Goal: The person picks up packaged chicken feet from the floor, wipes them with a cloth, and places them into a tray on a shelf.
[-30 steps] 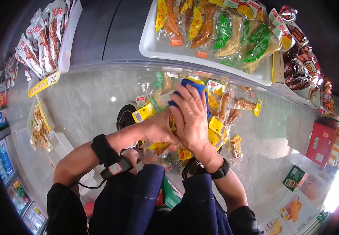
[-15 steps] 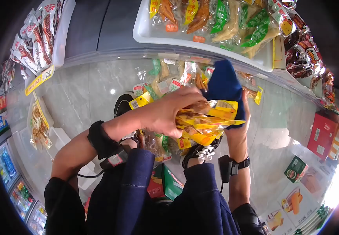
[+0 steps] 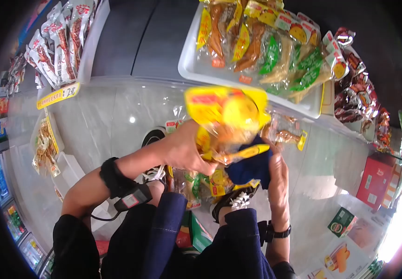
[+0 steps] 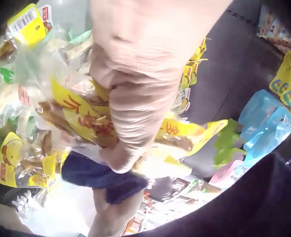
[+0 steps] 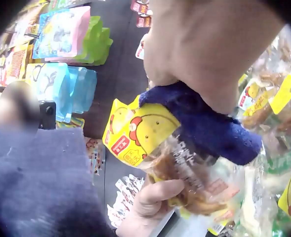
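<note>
My left hand (image 3: 182, 146) grips several clear packets of chicken feet (image 3: 231, 109) by one end, their yellow printed tops tipped toward the shelf. In the left wrist view its fingers curl round the packets (image 4: 86, 116). My right hand (image 3: 279, 174) holds a dark blue cloth (image 3: 252, 171) just beside and below the packets. Seen from the right wrist, the cloth (image 5: 204, 123) lies against the yellow top of a packet (image 5: 148, 131), with the left thumb pressed on the clear part. The cloth hides some right fingers.
More packets (image 3: 189, 183) lie on the floor between the shoes. Ahead stands a shelf with a white tray (image 3: 191, 69) of packed chicken feet. White sausage-like packs (image 3: 54, 51) fill a bin at the left. A red box (image 3: 372, 181) stands at the right.
The right hand with the cloth has moved from on top of the packets to their right side, then down toward me. The left hand has turned the packets so their yellow tops point away.
</note>
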A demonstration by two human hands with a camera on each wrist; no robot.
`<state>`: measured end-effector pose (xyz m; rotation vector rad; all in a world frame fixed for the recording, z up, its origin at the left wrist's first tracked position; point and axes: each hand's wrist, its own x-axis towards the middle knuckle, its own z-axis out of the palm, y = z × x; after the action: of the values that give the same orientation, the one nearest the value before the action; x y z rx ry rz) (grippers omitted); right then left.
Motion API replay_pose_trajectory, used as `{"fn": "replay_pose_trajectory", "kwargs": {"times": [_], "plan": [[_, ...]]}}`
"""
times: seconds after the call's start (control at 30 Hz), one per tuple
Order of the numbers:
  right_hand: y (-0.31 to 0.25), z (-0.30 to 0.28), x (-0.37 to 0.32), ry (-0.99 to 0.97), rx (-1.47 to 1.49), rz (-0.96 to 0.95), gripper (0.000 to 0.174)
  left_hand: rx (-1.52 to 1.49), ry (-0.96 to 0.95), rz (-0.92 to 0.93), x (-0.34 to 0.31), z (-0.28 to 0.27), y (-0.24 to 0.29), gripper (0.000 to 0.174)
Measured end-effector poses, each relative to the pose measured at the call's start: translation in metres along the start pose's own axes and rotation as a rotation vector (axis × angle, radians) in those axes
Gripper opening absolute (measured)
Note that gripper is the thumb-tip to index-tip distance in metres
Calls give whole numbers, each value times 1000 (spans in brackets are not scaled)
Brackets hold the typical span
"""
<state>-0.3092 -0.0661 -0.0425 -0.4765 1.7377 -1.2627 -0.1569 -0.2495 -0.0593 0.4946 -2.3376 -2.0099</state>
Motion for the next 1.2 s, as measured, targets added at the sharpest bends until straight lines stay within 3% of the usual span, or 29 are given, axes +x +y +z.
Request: {"fn": "replay_pose_trajectory", "kwargs": {"times": [0.03,0.1,0.13,0.2,0.23,0.3,0.37,0.43,0.47,0.53,0.57,0.6,0.63,0.67,0.73,0.83,0.97,1.03,1.17,1.2], "plan": [[5,-6,2,94,-386,-170,56,-243,80,85,-1,-6,4,57],[-28,4,11,62,-437,-311,60,-347,104,171,1,-25,31,52],[-38,14,24,11,-312,-385,65,-451,93,102,3,-32,44,49],[-71,36,49,-63,-461,-623,77,-392,190,265,25,-41,56,51],[-78,43,65,-159,-343,-585,77,-444,214,366,37,-47,54,51],[-99,58,90,-272,5,-548,67,-223,274,280,58,-74,53,49],[-94,57,135,-181,-105,-928,64,-223,293,410,78,-93,55,47],[-108,60,142,-232,27,-942,65,-206,191,422,93,-108,55,48],[-105,65,147,-231,26,-941,65,-182,220,430,102,-117,43,52],[-87,75,158,-249,295,-902,64,-136,256,400,108,-120,27,55],[-79,71,160,-238,123,-770,61,-85,290,373,110,-121,20,58],[-60,63,170,-132,-225,-862,60,29,322,275,106,-123,9,64],[-54,61,171,-22,-576,-930,60,116,469,291,104,-119,-5,66],[-48,57,171,-18,-579,-925,60,115,493,268,102,-117,-19,69],[-57,66,155,131,-525,-702,61,109,516,242,92,-100,-18,71],[-63,82,152,225,-419,-621,57,308,628,179,89,-84,-4,75],[-48,83,171,230,-559,-850,56,470,593,166,94,-73,0,81],[-48,80,178,105,-207,-664,51,594,780,334,101,-72,-10,85],[-43,71,180,69,-153,-587,47,556,762,305,109,-69,-16,86],[-43,66,181,-18,-217,-607,42,685,830,368,111,-66,-18,84]]}}
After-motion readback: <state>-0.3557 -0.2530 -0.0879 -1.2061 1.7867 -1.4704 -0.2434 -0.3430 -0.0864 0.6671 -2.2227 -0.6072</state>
